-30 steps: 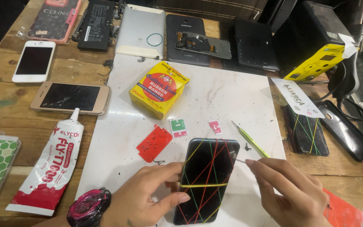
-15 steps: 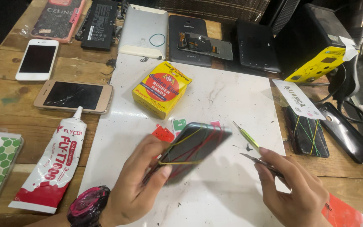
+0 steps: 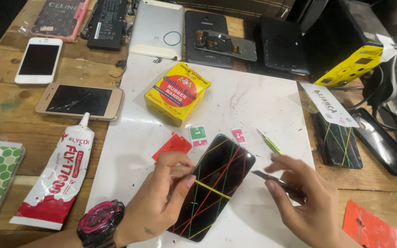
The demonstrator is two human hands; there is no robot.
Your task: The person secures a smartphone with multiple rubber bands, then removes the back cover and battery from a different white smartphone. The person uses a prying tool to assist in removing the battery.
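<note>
My left hand (image 3: 159, 197), with a pink and black watch (image 3: 101, 222) on its wrist, grips the left edge of a black phone (image 3: 214, 183). Red, green and yellow rubber bands are wound around the phone, which rests tilted on the white work mat (image 3: 235, 105). My right hand (image 3: 306, 197) is just right of the phone and pinches a thin dark metal tool (image 3: 272, 180), its tip pointing at the phone's right edge. A green-handled tool (image 3: 268, 141) lies on the mat just beyond.
A yellow box of rubber bands (image 3: 178, 93), a red card (image 3: 172, 146) and small stickers lie on the mat. A glue tube (image 3: 59, 177) and two phones (image 3: 79, 101) lie at the left. Another banded phone (image 3: 338, 142) lies at the right. Tablets line the back.
The phone was lifted and tilted up half a second ago; now it is lowered onto the mat again, face up. My right hand has shifted slightly right with its tool.
</note>
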